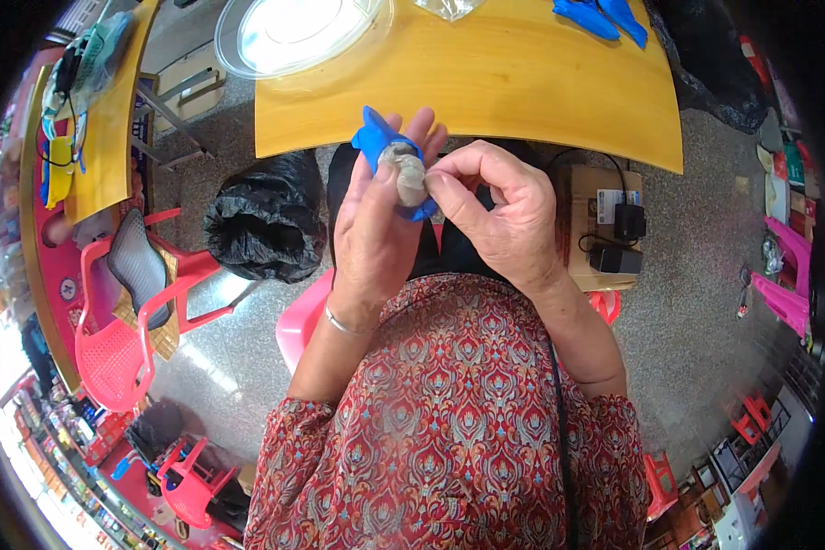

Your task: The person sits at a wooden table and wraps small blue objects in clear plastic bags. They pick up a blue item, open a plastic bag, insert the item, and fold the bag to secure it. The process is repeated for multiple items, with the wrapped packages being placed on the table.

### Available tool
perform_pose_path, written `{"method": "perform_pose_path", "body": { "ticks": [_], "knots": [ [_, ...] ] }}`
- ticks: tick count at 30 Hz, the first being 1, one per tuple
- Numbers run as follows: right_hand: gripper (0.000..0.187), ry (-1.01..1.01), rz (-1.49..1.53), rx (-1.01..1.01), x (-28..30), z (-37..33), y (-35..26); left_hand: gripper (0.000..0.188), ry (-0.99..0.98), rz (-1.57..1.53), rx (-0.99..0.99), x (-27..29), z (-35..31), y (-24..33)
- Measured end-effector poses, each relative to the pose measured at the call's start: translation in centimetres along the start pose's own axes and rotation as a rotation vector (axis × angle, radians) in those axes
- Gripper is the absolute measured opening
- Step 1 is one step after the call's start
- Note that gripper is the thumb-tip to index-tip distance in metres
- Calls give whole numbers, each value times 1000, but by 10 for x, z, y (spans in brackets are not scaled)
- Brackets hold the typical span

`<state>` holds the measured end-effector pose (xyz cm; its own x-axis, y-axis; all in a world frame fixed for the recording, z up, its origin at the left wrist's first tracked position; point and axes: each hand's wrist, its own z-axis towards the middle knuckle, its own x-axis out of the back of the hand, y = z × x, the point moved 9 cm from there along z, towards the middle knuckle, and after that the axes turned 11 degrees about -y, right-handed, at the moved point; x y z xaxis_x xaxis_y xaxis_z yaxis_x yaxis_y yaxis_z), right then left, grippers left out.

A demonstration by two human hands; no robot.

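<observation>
Above my lap, just off the table's near edge, my left hand (376, 215) is closed around a small blue figure (373, 137) with a pointed tip. A lumpy grey, putty-like mass (407, 176) shows on the side facing up. The left thumb presses beside this mass. My right hand (504, 206) has its thumb and forefinger pinched together at the right edge of the grey mass. Whether a bit of it is between those fingertips is hidden. Two similar blue pieces (588, 18) lie at the table's far right.
A yellow table (486, 82) carries a clear round plastic tray (234, 46) at the far left. Below stand a black bag (266, 220) and a cardboard box (582, 197) with a black adapter and cable. A pink chair (119, 330) stands at left.
</observation>
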<state>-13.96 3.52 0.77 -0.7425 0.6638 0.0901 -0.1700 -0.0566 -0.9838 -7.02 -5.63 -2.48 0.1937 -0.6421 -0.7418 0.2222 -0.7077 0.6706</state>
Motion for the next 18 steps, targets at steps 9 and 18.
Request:
{"method": "perform_pose_path", "body": {
  "ticks": [9,18],
  "knots": [
    [17,64,153,-41,-7,-7,18,56,81,12,31,2,-3,-2],
    [17,84,-61,78,-1,-6,-8,57,66,187,124,11,-7,3]
  ]
}}
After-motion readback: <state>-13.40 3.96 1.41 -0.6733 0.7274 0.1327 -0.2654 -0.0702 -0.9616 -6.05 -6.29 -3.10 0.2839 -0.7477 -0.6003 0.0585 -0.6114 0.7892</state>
